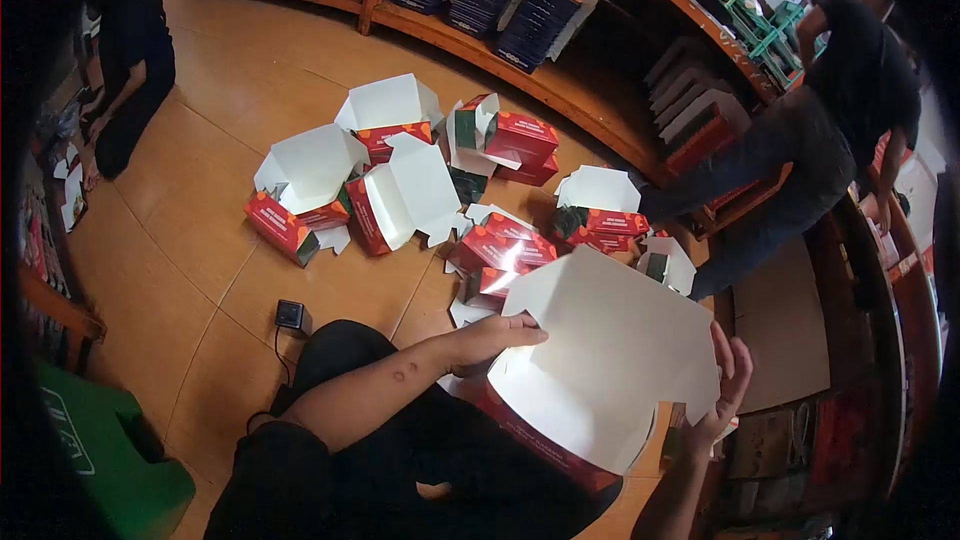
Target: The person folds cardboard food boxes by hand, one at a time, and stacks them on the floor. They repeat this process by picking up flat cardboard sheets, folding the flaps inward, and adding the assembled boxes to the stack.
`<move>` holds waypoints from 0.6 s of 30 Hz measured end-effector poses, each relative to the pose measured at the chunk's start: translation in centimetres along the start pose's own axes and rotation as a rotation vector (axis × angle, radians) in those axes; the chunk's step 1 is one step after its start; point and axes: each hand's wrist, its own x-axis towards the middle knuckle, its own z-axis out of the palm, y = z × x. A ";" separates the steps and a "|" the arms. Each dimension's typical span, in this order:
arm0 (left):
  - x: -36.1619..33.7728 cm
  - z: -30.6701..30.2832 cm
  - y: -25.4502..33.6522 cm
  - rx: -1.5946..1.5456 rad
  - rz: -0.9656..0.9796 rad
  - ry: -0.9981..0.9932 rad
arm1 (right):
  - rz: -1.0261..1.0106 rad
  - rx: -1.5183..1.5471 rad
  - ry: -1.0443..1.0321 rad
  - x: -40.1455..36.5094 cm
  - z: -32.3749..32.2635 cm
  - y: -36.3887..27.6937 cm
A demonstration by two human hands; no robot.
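While propped over the lap (440, 450) between left hand (497, 337) and right hand (718, 400), likely to handle as a light, thin-walled carton: open box (570, 390) of folded card, springy at the creases, fairly stiff along the walls, easily dented, perhaps a little slick on the glossy printed side. Best taken by the folded side walls near the corners, not by the loose lid. Left fingers closed on the left edge, near the fold between lid and wall; right fingers spread along the lid's right edge, hard to tell whether gripping or only steadying. Plain white inside, broad-lidded; red outside, with pale lettering too small to read. Beyond, on the floor (230, 230), more red boxes (505, 245), several with lids raised, short of the floor's far edge along the wooden shelf (440, 37).
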 end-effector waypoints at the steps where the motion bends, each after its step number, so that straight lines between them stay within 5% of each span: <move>1: -0.2 0.4 0.3 -0.009 0.056 0.061 | -0.001 0.005 -0.002 -1.5 -1.1 1.3; 3: -0.2 0.4 0.5 -0.004 0.142 0.145 | 0.310 0.667 -0.015 -6.0 -4.3 5.3; 6: 0.2 0.6 -1.5 0.146 0.281 0.215 | 0.334 0.236 -0.063 -9.8 -2.0 4.3; 8: -1.8 3.4 -0.1 0.532 0.128 0.343 | 0.440 0.304 0.019 -11.3 -0.8 4.0; 10: -1.0 3.5 -2.0 0.442 0.711 0.054 | 0.389 0.273 -0.008 -10.7 -0.4 2.0; 12: -1.0 3.8 -2.3 0.600 0.815 -0.035 | 0.338 0.225 -0.033 -10.7 -1.9 2.3; 13: -1.0 4.2 -2.3 0.753 0.929 -0.119 | 0.574 0.388 -0.095 -11.2 -5.2 4.8; 14: -1.0 4.7 -2.8 0.728 0.932 -0.176 | 0.807 0.549 -0.155 -12.2 -8.7 7.6; 15: -1.0 5.4 -3.9 0.587 0.890 -0.189 | 0.827 0.606 -0.162 -14.5 -12.0 11.2; 18: -0.8 6.6 -7.3 0.444 0.812 -0.213 | 0.688 0.482 -0.187 -16.3 -12.2 8.8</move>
